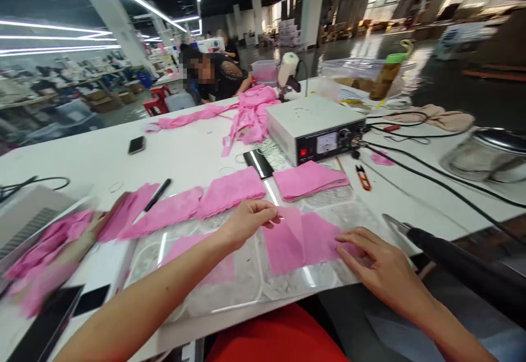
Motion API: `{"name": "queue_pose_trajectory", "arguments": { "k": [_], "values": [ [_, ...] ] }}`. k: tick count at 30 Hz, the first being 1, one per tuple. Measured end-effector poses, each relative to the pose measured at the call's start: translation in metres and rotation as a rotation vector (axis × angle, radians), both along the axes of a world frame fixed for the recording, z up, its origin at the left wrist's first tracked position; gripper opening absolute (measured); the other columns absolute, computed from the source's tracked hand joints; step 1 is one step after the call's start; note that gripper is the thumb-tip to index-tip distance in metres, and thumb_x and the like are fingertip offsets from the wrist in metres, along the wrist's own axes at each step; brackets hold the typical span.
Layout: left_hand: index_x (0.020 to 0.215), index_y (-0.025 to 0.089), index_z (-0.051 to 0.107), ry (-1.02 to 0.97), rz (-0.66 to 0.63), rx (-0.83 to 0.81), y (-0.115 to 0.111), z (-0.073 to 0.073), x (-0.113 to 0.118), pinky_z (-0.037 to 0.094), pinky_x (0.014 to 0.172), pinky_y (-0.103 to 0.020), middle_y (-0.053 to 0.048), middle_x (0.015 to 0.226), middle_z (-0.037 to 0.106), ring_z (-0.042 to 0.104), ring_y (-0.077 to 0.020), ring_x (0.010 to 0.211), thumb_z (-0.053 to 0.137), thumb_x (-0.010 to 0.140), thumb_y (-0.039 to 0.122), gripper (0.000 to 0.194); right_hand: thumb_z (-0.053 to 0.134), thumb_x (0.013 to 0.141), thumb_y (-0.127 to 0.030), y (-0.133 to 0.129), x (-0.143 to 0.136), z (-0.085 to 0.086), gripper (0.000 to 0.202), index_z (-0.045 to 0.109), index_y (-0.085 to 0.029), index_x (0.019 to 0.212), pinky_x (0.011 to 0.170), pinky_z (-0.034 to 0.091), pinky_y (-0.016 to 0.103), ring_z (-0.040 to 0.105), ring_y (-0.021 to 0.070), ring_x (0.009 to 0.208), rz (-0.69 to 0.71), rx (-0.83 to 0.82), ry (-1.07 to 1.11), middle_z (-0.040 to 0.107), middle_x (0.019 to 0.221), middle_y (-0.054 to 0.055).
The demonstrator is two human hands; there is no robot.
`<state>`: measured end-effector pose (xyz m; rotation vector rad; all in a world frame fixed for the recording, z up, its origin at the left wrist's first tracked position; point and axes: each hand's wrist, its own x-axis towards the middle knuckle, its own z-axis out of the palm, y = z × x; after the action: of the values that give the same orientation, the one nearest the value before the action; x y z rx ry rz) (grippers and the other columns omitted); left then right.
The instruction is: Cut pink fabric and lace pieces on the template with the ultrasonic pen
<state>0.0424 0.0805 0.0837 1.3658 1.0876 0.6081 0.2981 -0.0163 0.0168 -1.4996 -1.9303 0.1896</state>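
- Left hand [250, 219] curled at the cloth's [285, 250] ten o'clock, grip unclear.
- Right hand [378, 255] lay half-open, three o'clock, grip unclear.
- Light, even tension probably served best.

Dark phone [137, 144] on the white table [98, 156], green-lidded bottle [383, 80] toward the back, red stools [155, 105] beyond.

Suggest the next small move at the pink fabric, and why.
I'd probably smooth the pink fabric flat on the clear mat with the right hand: an overlapping edge runs down its middle, and that hand is already at its right end. The left hand is by its upper edge; whether it grips is unclear.
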Motion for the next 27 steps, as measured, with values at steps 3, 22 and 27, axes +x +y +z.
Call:
{"name": "queue_pose_trajectory", "arguments": {
  "k": [3,22,27],
  "values": [
    [0.070,0.016,0.066,-0.061,0.101,-0.027,-0.007,0.005,-0.034,0.050,0.077,-0.033,-0.007,0.079,0.069,0.065,-0.0195,0.082,0.068,0.069,0.044,0.029,0.058,0.088,-0.041,0.007,-0.035,0.005,0.023,0.063,-0.023,0.101,0.067,0.055,0.029,0.069,0.0187,0.082,0.124,0.071,-0.073,0.069,0.097,0.005],
    [0.061,0.019,0.059,0.180,0.369,-0.019,-0.086,-0.020,-0.216,0.045,0.091,-0.039,-0.011,0.107,0.072,0.059,-0.0308,0.112,0.066,0.072,0.053,0.037,0.055,0.082,-0.025,0.087,-0.155,0.015,0.014,0.064,-0.019,0.090,0.059,0.042,0.026,0.060,0.0130,0.066,0.319,-0.389,-0.247,0.069,0.089,0.005],
    [0.061,0.020,0.060,0.190,0.335,-0.028,-0.090,-0.021,-0.217,0.044,0.091,-0.039,-0.011,0.115,0.070,0.057,-0.0331,0.117,0.065,0.074,0.055,0.038,0.052,0.081,-0.019,0.091,-0.168,0.018,0.010,0.061,-0.020,0.078,0.057,0.039,0.026,0.058,0.0135,0.064,0.313,-0.451,-0.305,0.066,0.076,0.002]
  ]
}}
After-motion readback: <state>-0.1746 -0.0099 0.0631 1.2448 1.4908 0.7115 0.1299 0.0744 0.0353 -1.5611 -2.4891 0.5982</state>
